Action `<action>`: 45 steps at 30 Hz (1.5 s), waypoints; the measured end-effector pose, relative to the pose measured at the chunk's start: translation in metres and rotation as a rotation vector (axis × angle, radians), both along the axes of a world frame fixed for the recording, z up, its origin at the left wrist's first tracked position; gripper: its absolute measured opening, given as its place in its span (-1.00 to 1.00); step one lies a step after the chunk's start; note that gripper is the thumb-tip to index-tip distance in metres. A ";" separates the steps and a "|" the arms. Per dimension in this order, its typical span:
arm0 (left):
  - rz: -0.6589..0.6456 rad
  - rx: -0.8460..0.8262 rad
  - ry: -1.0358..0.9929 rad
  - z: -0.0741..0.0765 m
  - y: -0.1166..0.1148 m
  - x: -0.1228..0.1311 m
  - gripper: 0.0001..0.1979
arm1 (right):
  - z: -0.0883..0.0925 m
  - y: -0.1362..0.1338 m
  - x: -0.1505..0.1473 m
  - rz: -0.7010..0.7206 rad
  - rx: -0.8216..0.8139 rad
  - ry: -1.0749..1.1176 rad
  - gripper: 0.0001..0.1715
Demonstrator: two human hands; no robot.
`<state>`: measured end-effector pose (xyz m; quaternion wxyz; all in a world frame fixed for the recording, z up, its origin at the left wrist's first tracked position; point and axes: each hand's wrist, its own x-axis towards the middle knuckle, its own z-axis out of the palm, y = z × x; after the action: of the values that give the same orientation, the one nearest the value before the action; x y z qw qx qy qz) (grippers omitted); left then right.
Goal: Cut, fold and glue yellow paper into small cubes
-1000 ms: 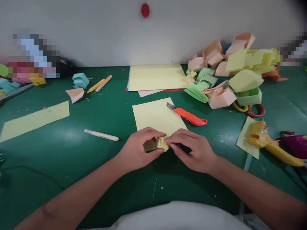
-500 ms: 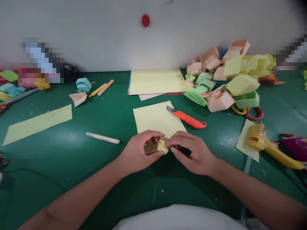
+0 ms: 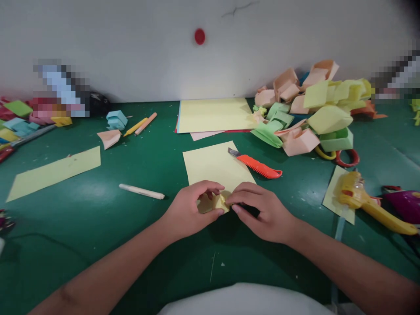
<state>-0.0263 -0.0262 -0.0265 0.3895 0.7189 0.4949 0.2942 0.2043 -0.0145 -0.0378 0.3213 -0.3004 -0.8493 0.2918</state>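
Observation:
A small folded piece of pale yellow paper (image 3: 219, 203) is between my hands, above the table. My left hand (image 3: 187, 210) grips it, thumb along the near side and fingers curled over the far side. My right hand (image 3: 264, 212) pinches the paper's right edge between thumb and fingertips, partly hiding it. Just beyond lies a pale yellow paper sheet (image 3: 213, 164). An orange cutter knife (image 3: 259, 166) with its blade out rests across that sheet's right edge. To the left of my left hand is a white pen (image 3: 141, 191).
Folded paper pieces (image 3: 302, 118) are heaped at the back right, with scissors handles (image 3: 348, 158) under them. A yellow glue gun (image 3: 370, 203) sits at the right on a paper piece. Stacked paper sheets (image 3: 213, 116) lie by the wall; a paper strip (image 3: 55, 173) is at left.
The view has tilted slightly, so everything appears a little lower. My right fingertips have shifted slightly left on the folded paper; both hands keep hold of it.

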 end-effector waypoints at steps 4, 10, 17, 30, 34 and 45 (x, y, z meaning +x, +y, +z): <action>0.008 -0.008 -0.007 0.001 0.000 0.000 -0.64 | 0.000 0.000 0.001 0.006 0.002 0.022 -0.70; 0.009 -0.026 -0.017 0.002 -0.001 0.001 -0.68 | -0.001 0.001 0.001 0.013 -0.008 0.021 -0.68; 0.001 -0.025 -0.011 0.003 -0.001 0.000 -0.70 | 0.002 0.000 -0.001 0.010 0.005 0.029 -0.69; 0.011 -0.002 0.023 0.004 -0.002 0.000 -0.76 | 0.006 0.002 0.001 0.004 0.031 -0.004 -0.74; 0.013 0.027 0.019 0.004 -0.003 -0.003 -0.73 | 0.013 0.007 0.011 -0.092 0.024 0.067 -0.80; 0.026 0.059 0.002 0.004 -0.002 -0.006 -0.74 | 0.026 0.028 0.055 -0.590 -0.218 0.478 -0.46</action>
<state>-0.0320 -0.0284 -0.0225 0.3638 0.7237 0.4959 0.3130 0.2589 0.0133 -0.0120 0.5462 -0.4874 -0.5919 0.3373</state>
